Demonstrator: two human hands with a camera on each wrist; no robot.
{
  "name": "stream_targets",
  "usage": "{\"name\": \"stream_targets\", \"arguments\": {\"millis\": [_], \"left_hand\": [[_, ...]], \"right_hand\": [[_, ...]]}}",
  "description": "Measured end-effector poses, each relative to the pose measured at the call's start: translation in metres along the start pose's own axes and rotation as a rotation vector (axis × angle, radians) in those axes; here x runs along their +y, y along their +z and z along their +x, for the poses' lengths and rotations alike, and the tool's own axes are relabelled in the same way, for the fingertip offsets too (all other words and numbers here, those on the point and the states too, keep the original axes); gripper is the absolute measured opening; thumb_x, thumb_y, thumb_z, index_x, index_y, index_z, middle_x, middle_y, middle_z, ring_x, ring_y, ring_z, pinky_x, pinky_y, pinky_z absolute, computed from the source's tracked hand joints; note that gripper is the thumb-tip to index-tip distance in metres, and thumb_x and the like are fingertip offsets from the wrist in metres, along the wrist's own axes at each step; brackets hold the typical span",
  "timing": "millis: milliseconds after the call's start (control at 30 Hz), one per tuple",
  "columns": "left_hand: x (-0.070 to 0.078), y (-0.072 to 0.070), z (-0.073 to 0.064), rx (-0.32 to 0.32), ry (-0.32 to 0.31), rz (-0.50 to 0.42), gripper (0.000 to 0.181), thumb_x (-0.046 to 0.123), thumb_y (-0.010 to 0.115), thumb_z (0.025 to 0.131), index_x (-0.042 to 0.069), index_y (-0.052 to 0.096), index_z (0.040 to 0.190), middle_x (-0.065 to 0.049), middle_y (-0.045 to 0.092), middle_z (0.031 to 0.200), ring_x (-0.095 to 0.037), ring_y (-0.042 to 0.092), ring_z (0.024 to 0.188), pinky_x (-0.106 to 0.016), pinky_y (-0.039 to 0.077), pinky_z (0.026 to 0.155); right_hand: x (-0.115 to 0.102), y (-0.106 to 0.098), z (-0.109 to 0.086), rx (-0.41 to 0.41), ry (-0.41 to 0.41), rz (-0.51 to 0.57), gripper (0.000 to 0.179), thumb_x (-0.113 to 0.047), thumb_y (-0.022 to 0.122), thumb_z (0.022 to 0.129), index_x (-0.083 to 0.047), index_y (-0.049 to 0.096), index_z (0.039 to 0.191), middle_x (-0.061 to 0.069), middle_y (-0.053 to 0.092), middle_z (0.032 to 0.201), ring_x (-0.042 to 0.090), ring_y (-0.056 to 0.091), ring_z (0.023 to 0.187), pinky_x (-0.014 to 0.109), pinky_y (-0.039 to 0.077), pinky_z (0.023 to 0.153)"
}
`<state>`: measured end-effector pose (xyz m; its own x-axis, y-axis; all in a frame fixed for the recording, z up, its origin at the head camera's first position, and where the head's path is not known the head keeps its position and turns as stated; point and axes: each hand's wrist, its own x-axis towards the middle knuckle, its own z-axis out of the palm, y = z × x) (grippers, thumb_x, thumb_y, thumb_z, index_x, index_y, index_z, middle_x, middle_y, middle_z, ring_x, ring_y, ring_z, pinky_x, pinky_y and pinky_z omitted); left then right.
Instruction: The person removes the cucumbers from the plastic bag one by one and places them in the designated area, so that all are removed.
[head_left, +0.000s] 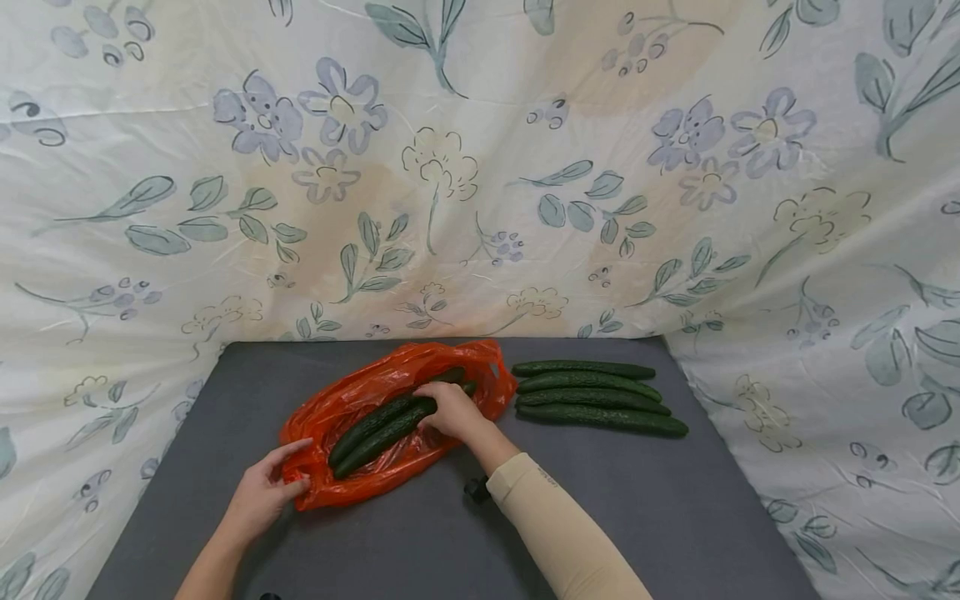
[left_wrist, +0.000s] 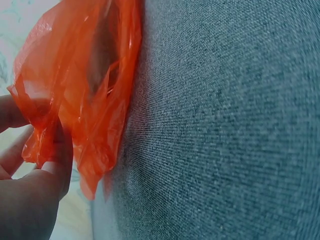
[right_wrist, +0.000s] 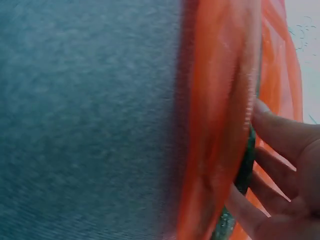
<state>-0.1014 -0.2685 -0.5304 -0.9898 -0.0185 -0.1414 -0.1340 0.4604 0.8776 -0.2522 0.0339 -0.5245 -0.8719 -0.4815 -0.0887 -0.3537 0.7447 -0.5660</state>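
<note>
A crumpled orange plastic bag lies spread on the table, its opening facing up. Two long dark green cucumbers rest side by side in it. My left hand pinches the bag's left end between thumb and fingers, thin film bunched there in the left wrist view. Over the right part of the cucumbers is my right hand, thumb on the near side and fingers across the top. The right wrist view shows the fingers spread around a cucumber, partly hidden behind the bag's edge.
Several more cucumbers lie in a row to the right of the bag. The grey cloth-covered table extends toward me. A floral curtain hangs behind the table and along both sides.
</note>
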Motion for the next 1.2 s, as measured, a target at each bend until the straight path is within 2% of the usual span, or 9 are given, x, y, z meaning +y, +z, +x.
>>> {"name": "stream_targets", "arguments": {"millis": [167,267,400,500,633,867,1067,1200], "left_hand": [[-0.001,0.000,0.000,0.004,0.003,-0.003,0.061,0.016,0.074,0.093,0.008,0.049,0.148,-0.023,0.049,0.148,-0.006,0.058,0.109,-0.020,0.053,0.080],[-0.002,0.000,0.000,0.005,0.001,0.001,0.061,0.018,0.074,0.093,0.008,0.049,0.148,-0.023,0.049,0.147,-0.008,0.059,0.109,-0.020,0.053,0.080],[-0.002,0.000,0.000,0.001,-0.009,0.007,0.061,0.019,0.074,0.093,0.009,0.049,0.148,-0.023,0.049,0.147,-0.012,0.059,0.110,-0.021,0.053,0.079],[-0.002,-0.001,0.000,0.004,-0.008,0.011,0.061,0.018,0.074,0.093,0.009,0.049,0.148,-0.023,0.049,0.147,-0.014,0.059,0.109,-0.021,0.053,0.078],[-0.001,-0.001,0.000,0.009,-0.004,0.004,0.060,0.016,0.074,0.093,0.008,0.050,0.147,-0.024,0.049,0.147,-0.011,0.059,0.107,-0.021,0.053,0.078],[0.000,-0.001,0.001,0.009,0.005,0.007,0.059,0.016,0.073,0.093,0.008,0.050,0.147,-0.023,0.050,0.146,-0.012,0.060,0.108,-0.021,0.053,0.078],[0.002,-0.001,0.001,0.005,-0.005,-0.007,0.060,0.013,0.073,0.092,0.007,0.050,0.147,-0.023,0.050,0.145,-0.011,0.060,0.106,-0.021,0.053,0.078],[0.002,-0.001,0.001,0.005,-0.014,-0.014,0.060,0.012,0.073,0.093,0.008,0.049,0.148,-0.023,0.050,0.145,-0.009,0.060,0.103,-0.022,0.053,0.077]], "right_hand": [[0.001,0.002,-0.002,0.003,-0.009,-0.070,0.052,-0.016,0.081,0.086,-0.021,0.066,0.135,0.001,0.062,0.140,0.024,0.051,0.136,0.043,0.044,0.109],[0.000,0.003,-0.003,0.009,-0.002,-0.098,0.050,-0.016,0.082,0.086,-0.022,0.068,0.133,0.000,0.064,0.137,0.025,0.050,0.133,0.041,0.048,0.104],[-0.002,0.005,-0.004,0.014,0.010,-0.164,0.044,-0.020,0.084,0.084,-0.025,0.072,0.126,0.001,0.059,0.131,0.026,0.047,0.127,0.038,0.052,0.093],[-0.003,0.008,-0.004,0.008,0.022,-0.183,0.037,-0.022,0.085,0.083,-0.025,0.074,0.118,0.001,0.055,0.131,0.028,0.046,0.126,0.038,0.053,0.089],[-0.002,0.009,-0.004,0.005,0.035,-0.150,0.036,-0.019,0.088,0.079,-0.023,0.072,0.111,0.001,0.061,0.130,0.029,0.052,0.127,0.041,0.053,0.093],[0.002,0.002,-0.004,-0.004,0.029,-0.085,0.041,-0.022,0.086,0.080,-0.025,0.075,0.120,0.002,0.065,0.133,0.031,0.047,0.135,0.047,0.043,0.109],[-0.003,-0.013,-0.010,0.029,-0.001,-0.096,0.040,-0.025,0.084,0.081,-0.026,0.076,0.120,0.001,0.065,0.132,0.032,0.047,0.134,0.046,0.044,0.108],[-0.006,-0.020,-0.014,0.059,-0.029,-0.056,0.041,-0.025,0.083,0.082,-0.025,0.075,0.122,0.000,0.065,0.129,0.031,0.049,0.132,0.045,0.046,0.106]]}}
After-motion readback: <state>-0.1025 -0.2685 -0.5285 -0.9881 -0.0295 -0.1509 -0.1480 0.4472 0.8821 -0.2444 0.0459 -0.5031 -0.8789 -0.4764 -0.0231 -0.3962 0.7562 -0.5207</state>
